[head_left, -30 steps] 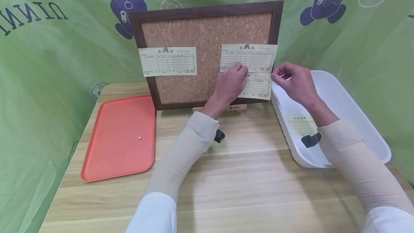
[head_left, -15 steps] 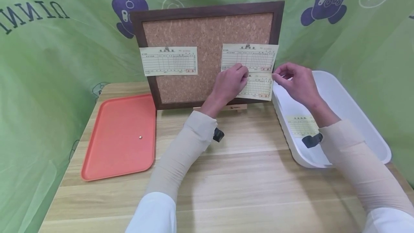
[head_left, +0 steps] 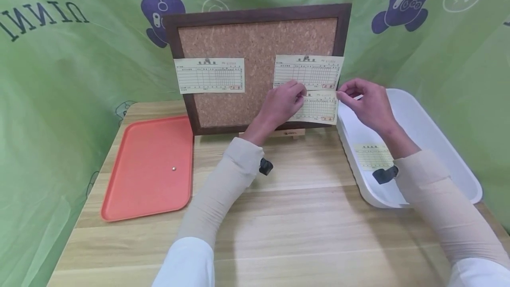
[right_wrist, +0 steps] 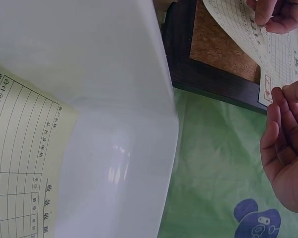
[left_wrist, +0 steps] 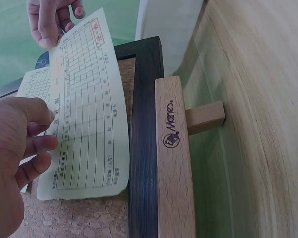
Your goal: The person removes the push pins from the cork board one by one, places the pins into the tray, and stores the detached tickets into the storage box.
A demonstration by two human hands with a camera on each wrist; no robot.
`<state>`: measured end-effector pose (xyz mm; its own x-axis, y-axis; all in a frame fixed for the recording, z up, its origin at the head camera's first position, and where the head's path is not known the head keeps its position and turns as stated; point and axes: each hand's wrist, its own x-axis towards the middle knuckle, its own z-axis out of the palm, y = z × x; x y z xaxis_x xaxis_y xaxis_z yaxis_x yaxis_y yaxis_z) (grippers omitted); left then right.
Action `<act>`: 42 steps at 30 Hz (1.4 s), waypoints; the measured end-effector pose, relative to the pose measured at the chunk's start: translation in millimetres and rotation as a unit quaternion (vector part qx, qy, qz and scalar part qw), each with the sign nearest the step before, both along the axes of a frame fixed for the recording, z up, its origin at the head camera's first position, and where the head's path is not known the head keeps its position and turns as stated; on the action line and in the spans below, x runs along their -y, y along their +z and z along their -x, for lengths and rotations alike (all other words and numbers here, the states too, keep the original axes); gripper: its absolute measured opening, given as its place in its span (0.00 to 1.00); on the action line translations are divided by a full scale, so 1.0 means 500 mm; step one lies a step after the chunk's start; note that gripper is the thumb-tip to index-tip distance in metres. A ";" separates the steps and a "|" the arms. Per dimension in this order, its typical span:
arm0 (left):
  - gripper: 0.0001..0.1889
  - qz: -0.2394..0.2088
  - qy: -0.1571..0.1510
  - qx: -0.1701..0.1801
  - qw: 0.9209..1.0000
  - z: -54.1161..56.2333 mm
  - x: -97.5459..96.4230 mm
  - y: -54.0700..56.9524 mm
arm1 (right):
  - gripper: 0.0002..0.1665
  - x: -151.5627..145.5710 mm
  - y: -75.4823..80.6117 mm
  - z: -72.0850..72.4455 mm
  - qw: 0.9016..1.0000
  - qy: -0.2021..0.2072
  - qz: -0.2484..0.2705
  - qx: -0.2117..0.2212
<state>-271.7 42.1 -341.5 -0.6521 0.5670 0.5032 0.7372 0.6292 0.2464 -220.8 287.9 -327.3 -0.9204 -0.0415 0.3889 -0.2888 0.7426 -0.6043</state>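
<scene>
In the head view, my left hand (head_left: 280,103) is at the top middle of the lower right receipt slip (head_left: 318,107), fingers curled and pinching what looks like a push pin, mostly hidden by the fingertips. The thumb and index finger of my right hand (head_left: 368,101) pinch that slip's upper right corner. From the left wrist, the slip (left_wrist: 92,124) bows out, its lower edge off the cork. Above it, another receipt slip (head_left: 308,70) hangs from a pin (head_left: 306,58). A third slip (head_left: 211,75) is pinned on the left of the framed corkboard (head_left: 255,39).
An orange tray (head_left: 147,176) at the left bears one small silver pin (head_left: 174,168). To the right, a white bin (head_left: 422,132) holds another receipt slip (head_left: 372,156). The corkboard leans on a wooden stand (head_left: 288,133). A green curtain (head_left: 71,65) hangs behind the table (head_left: 287,234).
Both hands stay at the lower slip with nearly the same grip. The left hand and forearm have shifted very slightly; the whole head view has moved a little.
</scene>
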 end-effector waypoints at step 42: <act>0.04 -0.066 0.028 -0.090 0.993 -0.093 0.221 -0.003 | 0.10 -0.039 0.019 -0.061 0.999 0.024 -0.004 -0.027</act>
<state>-225.1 -68.2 -343.2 -0.5738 0.4528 0.6825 0.7410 0.6420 0.1970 -190.1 307.2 -317.9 -0.8948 -0.0877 0.4378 -0.3561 0.7318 -0.5811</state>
